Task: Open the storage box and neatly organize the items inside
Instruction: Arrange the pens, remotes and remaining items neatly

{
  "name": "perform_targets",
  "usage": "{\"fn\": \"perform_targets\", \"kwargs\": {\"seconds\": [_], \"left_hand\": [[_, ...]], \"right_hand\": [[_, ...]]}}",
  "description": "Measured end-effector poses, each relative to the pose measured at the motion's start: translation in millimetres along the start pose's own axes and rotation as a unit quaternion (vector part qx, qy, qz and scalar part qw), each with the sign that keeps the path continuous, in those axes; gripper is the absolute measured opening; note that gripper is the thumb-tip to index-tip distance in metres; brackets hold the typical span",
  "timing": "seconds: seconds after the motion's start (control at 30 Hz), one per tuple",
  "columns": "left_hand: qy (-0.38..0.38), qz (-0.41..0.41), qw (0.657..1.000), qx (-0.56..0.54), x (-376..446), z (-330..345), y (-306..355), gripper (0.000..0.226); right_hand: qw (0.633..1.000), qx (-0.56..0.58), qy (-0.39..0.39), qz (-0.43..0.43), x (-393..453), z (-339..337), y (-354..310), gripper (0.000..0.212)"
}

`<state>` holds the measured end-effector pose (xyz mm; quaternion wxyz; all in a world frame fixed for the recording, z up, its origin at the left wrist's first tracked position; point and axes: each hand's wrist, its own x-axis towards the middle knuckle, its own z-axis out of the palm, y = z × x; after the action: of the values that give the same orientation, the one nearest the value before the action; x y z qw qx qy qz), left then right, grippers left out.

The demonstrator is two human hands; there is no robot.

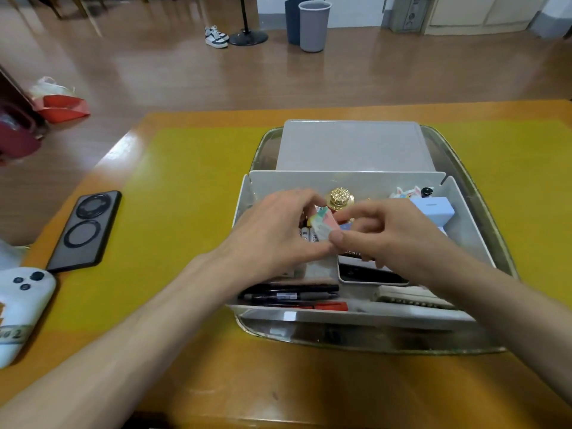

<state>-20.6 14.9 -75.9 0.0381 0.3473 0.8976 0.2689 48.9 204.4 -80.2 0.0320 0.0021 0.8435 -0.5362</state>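
1. The small pastel block (pixel 322 226), perhaps an eraser, looks light and stiff; I judge a pinch at its short ends holds it best.
2. It sits at frame centre, above the open storage box (pixel 464 243), between both hands.
3. The left hand (pixel 272 233) pinches its upper-left end; the right hand (pixel 387 233) pinches its lower-right corner.
4. Pens (pixel 291 294) lie along the box's lower edge, below the hands.

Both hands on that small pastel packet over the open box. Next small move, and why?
Probably lower the pastel packet into a free spot of the storage box. Left hand and right hand both pinch it above the clutter, the pens already lie lined up along the near wall.
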Motion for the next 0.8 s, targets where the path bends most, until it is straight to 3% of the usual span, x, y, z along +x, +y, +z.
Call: {"fn": "perform_targets", "kwargs": {"seconds": [0.1, 0.27, 0.47, 0.63, 0.7, 0.8], "left_hand": [[-0.025, -0.006, 1.0, 0.012, -2, -9, -10, 0.067], [-0.121, 0.011, 0.966, 0.227, -14, -18, -29, 0.046], [-0.082, 0.093, 0.95, 0.287, -22, -4, -37, 0.025], [-0.07, 0.098, 0.951, 0.283, -21, -1, -48, 0.027], [-0.067, 0.1, 0.953, 0.278, -22, -1, -51, 0.026], [-0.07, 0.108, 0.95, 0.285, -21, -2, -52, 0.024]], "right_hand": [[1.0, -0.014, 0.014, 0.008, 9, -5, -1, 0.007], [0.97, -0.243, 0.027, -0.005, 16, -4, 5, 0.01], [0.935, -0.346, 0.08, -0.006, 13, 26, 13, 0.009], [0.907, -0.4, 0.129, -0.006, 11, 35, 15, 0.017], [0.892, -0.438, 0.106, -0.035, 10, 34, 13, 0.021], [0.881, -0.47, 0.011, -0.058, 7, 29, 7, 0.038]]}}
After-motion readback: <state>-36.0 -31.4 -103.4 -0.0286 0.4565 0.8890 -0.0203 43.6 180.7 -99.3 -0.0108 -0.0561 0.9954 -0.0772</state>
